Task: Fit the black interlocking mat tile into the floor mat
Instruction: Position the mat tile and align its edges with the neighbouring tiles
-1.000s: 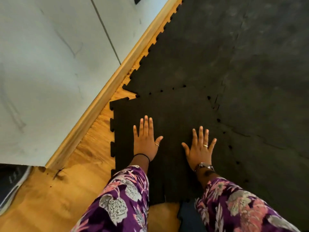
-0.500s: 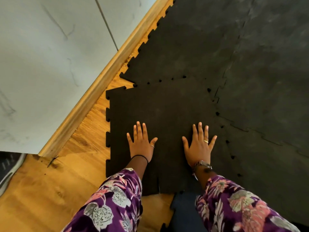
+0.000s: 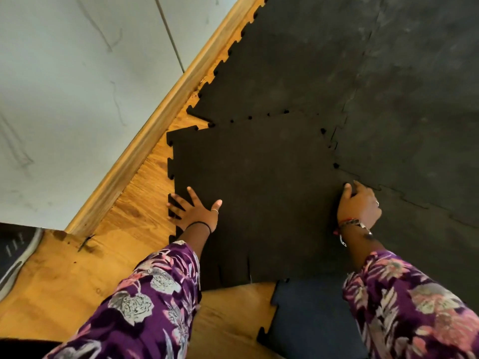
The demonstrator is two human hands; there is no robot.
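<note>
1. No readable writing or brand on the tile, mat or your clothing.
2. Black tile [image 3: 259,193] lies flat on the wood floor [image 3: 134,203], skewed to the floor mat [image 3: 375,99]: far edge meets the mat's toothed edge, right edge overlaps the mat seam, left toothed edge faces the baseboard [image 3: 145,141].
3. Tile looks roughly square; no clear long axis.
4. Your left hand [image 3: 194,212] is open, fingers spread at the tile's left edge, fingertips over the teeth.
5. Your right hand [image 3: 359,206] is curled, fingers hooked at the tile's right edge by the seam; full grip can't be confirmed.
</note>
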